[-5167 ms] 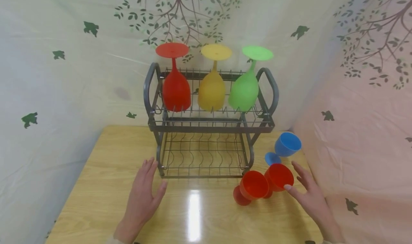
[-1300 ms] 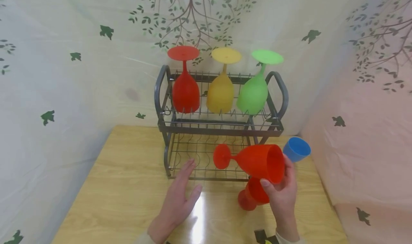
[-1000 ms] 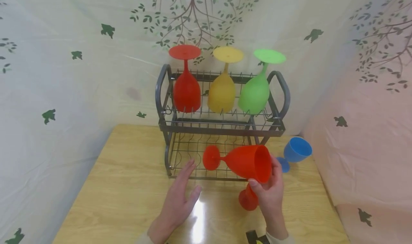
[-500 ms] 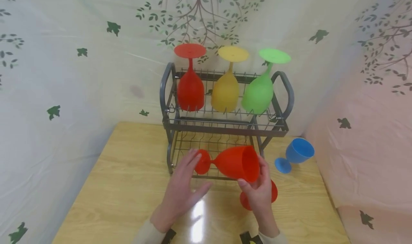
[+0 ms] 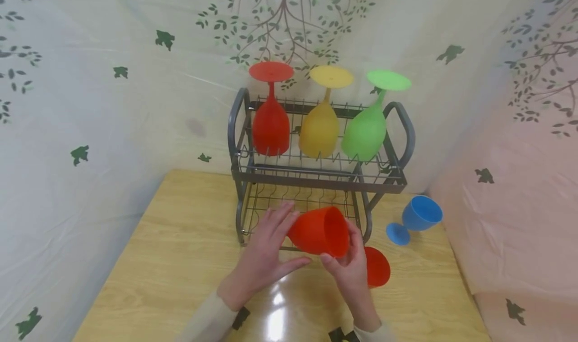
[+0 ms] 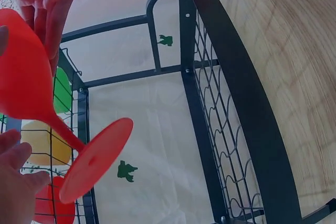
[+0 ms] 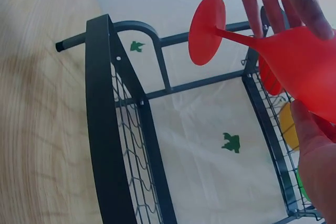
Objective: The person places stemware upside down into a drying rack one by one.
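Note:
A red plastic goblet point(image 5: 313, 231) is held sideways in front of the dish rack's lower tier, its mouth turned to the right. My right hand point(image 5: 349, 272) grips the bowl close to the rim, thumb on the near side. My left hand point(image 5: 262, 254) is at the other end, fingers extended along the far side of the bowl and thumb spread apart below. It hides the stem and foot from the head camera; the left wrist view shows the round foot point(image 6: 97, 160) beyond the fingers. A second red goblet point(image 5: 377, 268) lies on the table, partly behind my right hand.
The black two-tier dish rack point(image 5: 320, 180) stands against the cloth backdrop. Upside down on its top tier are a red goblet point(image 5: 271, 126), a yellow goblet point(image 5: 318, 131) and a green goblet point(image 5: 365, 134). Right of the rack, a blue goblet point(image 5: 420, 213) lies on the wooden table point(image 5: 149, 262).
My right hand has picked up a red goblet from the table at right and carried it left. My left hand has moved right and forward to the goblet's stem end.

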The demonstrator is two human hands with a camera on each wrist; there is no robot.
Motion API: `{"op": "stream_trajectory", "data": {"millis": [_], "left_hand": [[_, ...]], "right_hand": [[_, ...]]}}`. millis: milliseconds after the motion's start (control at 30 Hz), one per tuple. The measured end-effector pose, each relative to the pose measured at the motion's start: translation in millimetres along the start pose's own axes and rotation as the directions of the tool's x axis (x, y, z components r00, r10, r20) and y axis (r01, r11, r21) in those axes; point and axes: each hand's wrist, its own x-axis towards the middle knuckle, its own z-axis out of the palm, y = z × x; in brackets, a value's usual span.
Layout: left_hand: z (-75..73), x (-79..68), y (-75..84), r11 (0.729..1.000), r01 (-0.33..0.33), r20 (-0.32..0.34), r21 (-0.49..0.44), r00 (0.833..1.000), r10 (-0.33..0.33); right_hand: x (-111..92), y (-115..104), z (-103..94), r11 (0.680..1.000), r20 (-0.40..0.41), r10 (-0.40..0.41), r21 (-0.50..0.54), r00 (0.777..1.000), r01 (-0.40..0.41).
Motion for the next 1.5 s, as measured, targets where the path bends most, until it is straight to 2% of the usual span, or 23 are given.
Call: {"op": "stream_trajectory", "data": {"millis": [300, 600, 700, 800, 967, 1200, 1300, 1500], "left_hand": [[3.8, 2.5, -0.4, 1.000, -0.013, 0.020, 0.022, 1.000, 0.013], [5.8, 2.0, -1.9, 0.998, -0.054, -0.012, 0.045, 0.998, 0.055], [4.6, 2.1, -2.3, 0.996, -0.055, -0.001, 0.074, 0.998, 0.055], [2.6, 1.4, -3.7, 0.993, -0.051, 0.025, 0.110, 0.998, 0.049], [0.1, -1.3, -6.6, 0.986, -0.051, 0.072, 0.157, 0.997, 0.040], [-2.1, -3.0, -8.3, 0.983, -0.057, 0.117, 0.176, 0.992, 0.036], [-2.3, -3.5, -8.9, 0.978, -0.072, 0.127, 0.197, 0.991, 0.047], [-2.8, -3.1, -10.0, 0.964, -0.104, 0.151, 0.246, 0.986, 0.068]], "right_hand": [[0.4, 8.5, 5.7, 0.999, 0.038, -0.044, 0.034, 0.998, 0.043], [2.9, 5.0, 4.2, 1.000, 0.079, -0.010, 0.002, 0.997, 0.010], [5.4, 0.8, -1.5, 0.999, 0.110, 0.016, -0.042, 0.994, -0.011], [8.5, -3.6, -8.3, 0.992, 0.144, 0.018, -0.128, 0.989, 0.000], [16.2, -10.3, -15.3, 0.965, 0.203, 0.005, -0.258, 0.979, 0.048], [24.6, -12.7, -19.1, 0.923, 0.253, 0.044, -0.380, 0.966, 0.057], [26.8, -12.5, -20.2, 0.911, 0.278, 0.075, -0.409, 0.958, 0.047], [28.8, -13.6, -19.7, 0.910, 0.282, 0.123, -0.414, 0.951, 0.005]]}}
